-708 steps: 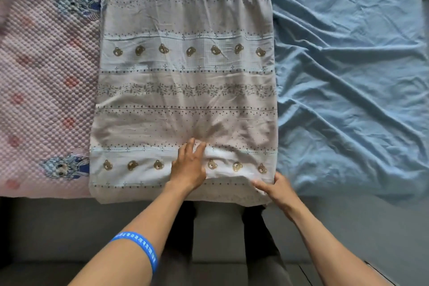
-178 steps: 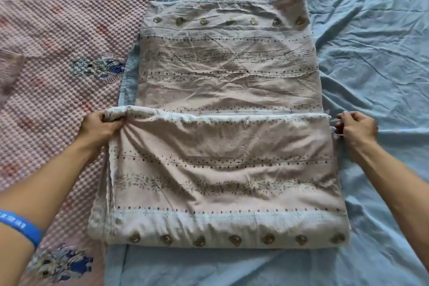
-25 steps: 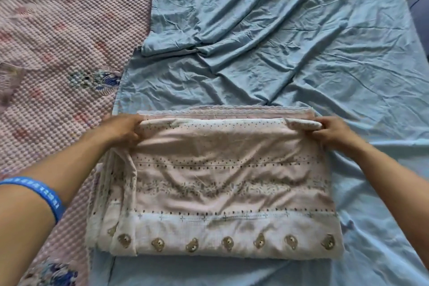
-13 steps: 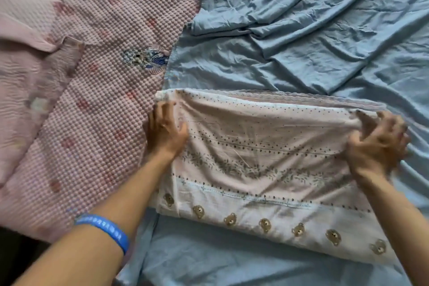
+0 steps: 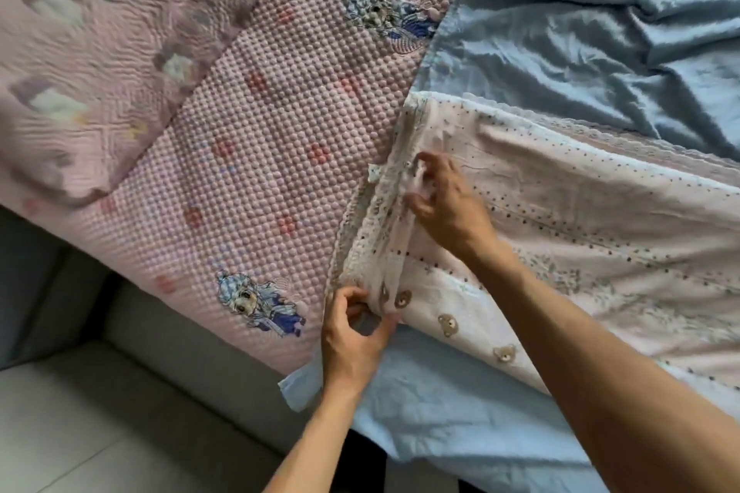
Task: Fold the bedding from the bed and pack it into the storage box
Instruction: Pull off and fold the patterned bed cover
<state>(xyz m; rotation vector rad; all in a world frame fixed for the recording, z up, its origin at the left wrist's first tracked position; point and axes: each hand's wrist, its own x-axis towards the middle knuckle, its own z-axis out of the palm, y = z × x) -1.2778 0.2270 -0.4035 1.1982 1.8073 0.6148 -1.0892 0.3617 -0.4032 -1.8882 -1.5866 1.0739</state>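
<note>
The left hand [image 5: 352, 340] pinches the folded sheet's [image 5: 580, 220] near-left corner. The right hand [image 5: 444, 198] grips its stacked left edge, beside the pink mattress pad [image 5: 248, 132]

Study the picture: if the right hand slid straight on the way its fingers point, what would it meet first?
The right hand points up-left, so it would first meet the folded sheet's bunched left edge, which it already grips; beyond lies the pink bubble-textured cover.
</note>
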